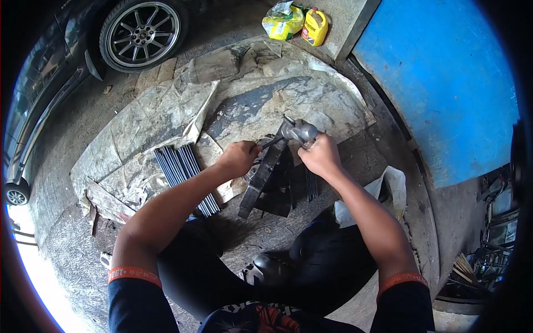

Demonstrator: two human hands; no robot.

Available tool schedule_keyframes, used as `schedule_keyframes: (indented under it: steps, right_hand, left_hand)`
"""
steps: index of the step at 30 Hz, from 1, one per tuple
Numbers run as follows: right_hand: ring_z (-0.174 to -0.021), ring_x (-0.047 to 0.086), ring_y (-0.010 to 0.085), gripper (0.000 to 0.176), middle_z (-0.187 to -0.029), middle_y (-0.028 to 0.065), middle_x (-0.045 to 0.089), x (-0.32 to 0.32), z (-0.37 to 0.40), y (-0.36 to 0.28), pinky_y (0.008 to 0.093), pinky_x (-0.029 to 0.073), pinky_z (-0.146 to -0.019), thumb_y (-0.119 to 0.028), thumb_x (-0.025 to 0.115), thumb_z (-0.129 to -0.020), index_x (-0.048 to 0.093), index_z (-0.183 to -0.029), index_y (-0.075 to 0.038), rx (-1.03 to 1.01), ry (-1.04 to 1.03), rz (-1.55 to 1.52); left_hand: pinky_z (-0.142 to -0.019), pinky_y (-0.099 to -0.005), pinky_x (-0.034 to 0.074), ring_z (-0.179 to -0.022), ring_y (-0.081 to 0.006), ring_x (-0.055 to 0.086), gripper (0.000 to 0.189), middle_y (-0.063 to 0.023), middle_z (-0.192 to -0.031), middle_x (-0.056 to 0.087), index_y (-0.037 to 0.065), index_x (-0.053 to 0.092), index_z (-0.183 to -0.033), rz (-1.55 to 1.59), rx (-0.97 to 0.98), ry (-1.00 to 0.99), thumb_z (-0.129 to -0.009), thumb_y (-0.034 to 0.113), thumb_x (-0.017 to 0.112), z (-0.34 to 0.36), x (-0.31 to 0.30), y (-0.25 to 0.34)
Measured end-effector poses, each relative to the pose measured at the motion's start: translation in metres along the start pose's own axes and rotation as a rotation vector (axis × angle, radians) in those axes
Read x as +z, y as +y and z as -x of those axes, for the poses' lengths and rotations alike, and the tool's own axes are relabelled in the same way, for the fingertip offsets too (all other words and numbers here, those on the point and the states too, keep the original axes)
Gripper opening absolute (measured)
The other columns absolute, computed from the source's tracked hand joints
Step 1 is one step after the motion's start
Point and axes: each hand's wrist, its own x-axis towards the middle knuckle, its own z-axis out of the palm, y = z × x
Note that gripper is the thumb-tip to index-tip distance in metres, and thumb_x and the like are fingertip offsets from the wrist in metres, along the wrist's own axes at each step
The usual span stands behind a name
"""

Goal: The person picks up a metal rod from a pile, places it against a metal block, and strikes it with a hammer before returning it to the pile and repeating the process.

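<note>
Your left hand is gripping a thin rod, your right hand is clenching the grey fitting at the dark bar; probably midway, rod bundle lying untouched left.

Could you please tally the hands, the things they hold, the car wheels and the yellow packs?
Hands: 2, left hand and right hand
Held things: 2, dark rod and grey metal part
Car wheels: 2, upper wheel and lower wheel
Yellow packs: 2, jug and bag
Total: 8

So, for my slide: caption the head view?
Workshop: left hand and right hand work a grey metal part beside dark rods.
</note>
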Motion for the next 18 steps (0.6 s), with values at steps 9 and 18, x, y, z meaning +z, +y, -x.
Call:
schedule_keyframes:
  steps: [9, 18]
  right_hand:
    - [-0.075, 0.067, 0.0237, 0.021, -0.082, 0.0143, 0.067, -0.031, 0.003, -0.037, 0.0343, 0.052, -0.066, -0.006, 0.064, -0.073, 0.063, -0.094, 0.0, -0.313, 0.376, -0.344]
    - [-0.086, 0.064, 0.0402, 0.028, -0.085, 0.0219, 0.066, -0.009, 0.0, 0.008, 0.0449, 0.052, -0.076, -0.018, 0.067, -0.069, 0.065, -0.092, -0.002, 0.206, -0.069, 0.08]
  left_hand:
    - [-0.057, -0.0347, 0.044, -0.056, -0.0171, 0.052, 0.048, -0.0067, -0.061, 0.053, 0.0, 0.056, -0.077, 0.238, -0.204, -0.142, -0.097, 0.042, 0.044, -0.021, 0.015, -0.023]
    - [-0.063, -0.0378, 0.044, -0.064, -0.0222, 0.057, 0.044, -0.011, -0.068, 0.058, -0.001, 0.056, -0.088, 0.224, -0.101, -0.026, -0.097, 0.041, 0.044, -0.011, 0.016, -0.011]
